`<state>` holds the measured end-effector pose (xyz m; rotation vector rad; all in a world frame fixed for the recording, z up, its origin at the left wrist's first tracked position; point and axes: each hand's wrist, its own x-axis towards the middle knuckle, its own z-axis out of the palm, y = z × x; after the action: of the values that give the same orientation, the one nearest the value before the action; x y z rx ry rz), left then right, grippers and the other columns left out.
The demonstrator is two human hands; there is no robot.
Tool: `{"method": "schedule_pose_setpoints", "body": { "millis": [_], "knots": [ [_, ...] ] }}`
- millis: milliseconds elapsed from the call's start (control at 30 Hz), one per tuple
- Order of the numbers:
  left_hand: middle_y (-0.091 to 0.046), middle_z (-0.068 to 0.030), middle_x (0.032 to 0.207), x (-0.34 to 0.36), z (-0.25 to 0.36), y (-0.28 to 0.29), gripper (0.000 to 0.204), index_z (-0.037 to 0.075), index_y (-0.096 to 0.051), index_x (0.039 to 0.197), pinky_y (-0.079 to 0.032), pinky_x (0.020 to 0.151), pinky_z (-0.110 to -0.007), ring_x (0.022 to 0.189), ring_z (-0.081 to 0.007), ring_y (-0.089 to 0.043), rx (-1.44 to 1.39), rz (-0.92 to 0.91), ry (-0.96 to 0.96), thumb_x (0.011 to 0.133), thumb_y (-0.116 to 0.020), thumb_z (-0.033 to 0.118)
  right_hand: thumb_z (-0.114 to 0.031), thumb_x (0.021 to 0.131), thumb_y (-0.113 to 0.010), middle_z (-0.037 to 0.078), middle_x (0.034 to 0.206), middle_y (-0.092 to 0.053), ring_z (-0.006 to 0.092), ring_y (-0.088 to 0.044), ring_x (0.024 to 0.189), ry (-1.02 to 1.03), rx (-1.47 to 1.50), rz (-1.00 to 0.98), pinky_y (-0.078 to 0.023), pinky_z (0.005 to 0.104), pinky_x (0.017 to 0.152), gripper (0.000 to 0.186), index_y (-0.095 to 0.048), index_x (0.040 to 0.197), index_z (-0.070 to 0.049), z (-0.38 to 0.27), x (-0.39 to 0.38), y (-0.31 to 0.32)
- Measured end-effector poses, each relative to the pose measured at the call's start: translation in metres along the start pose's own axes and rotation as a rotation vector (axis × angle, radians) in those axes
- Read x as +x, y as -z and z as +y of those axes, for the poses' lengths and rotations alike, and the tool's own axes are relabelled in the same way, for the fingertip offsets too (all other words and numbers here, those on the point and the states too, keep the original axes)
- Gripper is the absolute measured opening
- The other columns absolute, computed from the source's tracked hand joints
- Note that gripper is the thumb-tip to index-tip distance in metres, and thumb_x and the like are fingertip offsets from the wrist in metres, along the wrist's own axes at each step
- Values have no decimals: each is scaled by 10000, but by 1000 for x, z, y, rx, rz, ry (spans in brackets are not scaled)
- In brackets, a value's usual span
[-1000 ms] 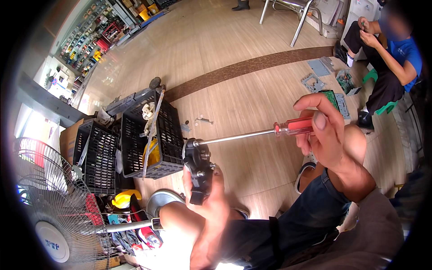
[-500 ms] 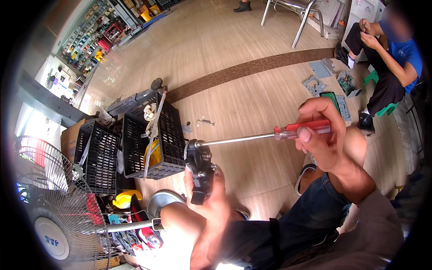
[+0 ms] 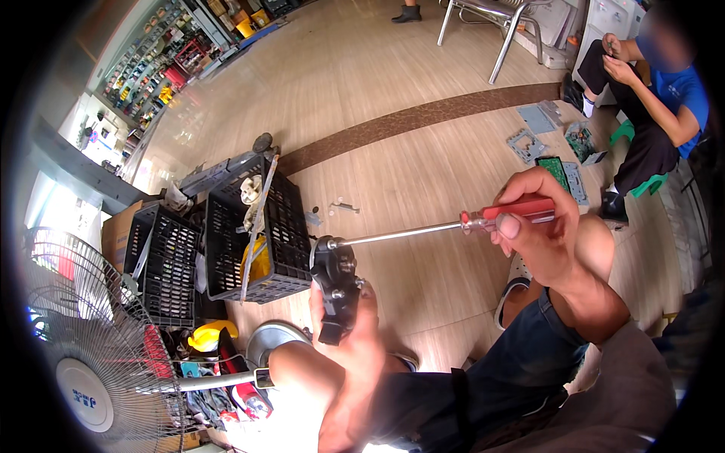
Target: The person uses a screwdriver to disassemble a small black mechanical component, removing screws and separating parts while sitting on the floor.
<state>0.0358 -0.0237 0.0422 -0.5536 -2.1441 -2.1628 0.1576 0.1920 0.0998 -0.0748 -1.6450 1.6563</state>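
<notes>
My left hand point(image 3: 361, 343) is closed round a black mechanical part point(image 3: 334, 283) with several metal screws or studs on its side; what kind of part it is I cannot make out. In my right hand point(image 3: 545, 234) is a screwdriver point(image 3: 408, 232) with a clear red handle and a long steel shaft, gripped between thumb and fingers. Its shaft lies nearly level, and the tip meets a screw at the top of the black part. Both hands are above my lap.
Black plastic crates point(image 3: 253, 234) stand at the left, behind a standing fan point(image 3: 91, 377). Small metal pieces point(image 3: 345, 206) lie on the floor. To the right, a seated person point(image 3: 672, 98) handles something small near dismantled panels and a green circuit board point(image 3: 553, 172). A metal chair point(image 3: 498, 15) is beyond.
The fingers of my right hand have shifted slightly around the screwdriver handle. The black part and the screwdriver tip stay in nearly the same place.
</notes>
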Motion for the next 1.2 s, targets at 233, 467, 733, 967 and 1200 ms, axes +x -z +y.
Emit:
{"method": "schedule_pose_setpoints", "body": {
  "millis": [233,467,733,967,1200],
  "knots": [
    [-684,-31,960,1,-6,-2,479,-29,-593,1350,-495,744,-239,780,-89,-601,79,18,-117,892,-728,5,-210,1010,-633,101,664,-621,159,-630,541,50,182,217,-477,281,475,230,-592,953,10,-5,21,32],
    [-644,-87,1047,-11,-20,-3,552,-61,-587,1338,-540,774,-293,869,-157,-640,135,-26,-113,823,-784,-30,-157,1021,-630,9,674,-580,67,-532,535,-383,-133,16,-421,243,474,133,-641,1043,-27,4,7,-9],
    [-651,-134,1059,-28,-15,-19,513,-51,-629,1269,-552,773,-328,881,-223,-660,213,-160,-269,784,-793,-14,-277,1002,-713,19,644,-601,51,-514,598,-239,-230,-236,-404,264,522,279,-679,988,0,14,-1,-35],
    [-651,-147,1062,-27,-14,-21,482,-61,-642,1235,-558,781,-345,888,-250,-666,258,-142,-331,778,-789,-19,-275,1014,-695,37,654,-626,61,-529,605,-430,-160,-274,-414,268,531,311,-689,967,32,11,2,-38],
    [-656,-154,1074,-26,-12,-21,489,-57,-644,1239,-561,782,-351,899,-255,-673,259,-152,-356,773,-791,-32,-321,1027,-673,40,730,-680,70,-566,579,-391,-31,-293,-422,269,503,375,-690,990,51,15,0,-42]
  ]
}}
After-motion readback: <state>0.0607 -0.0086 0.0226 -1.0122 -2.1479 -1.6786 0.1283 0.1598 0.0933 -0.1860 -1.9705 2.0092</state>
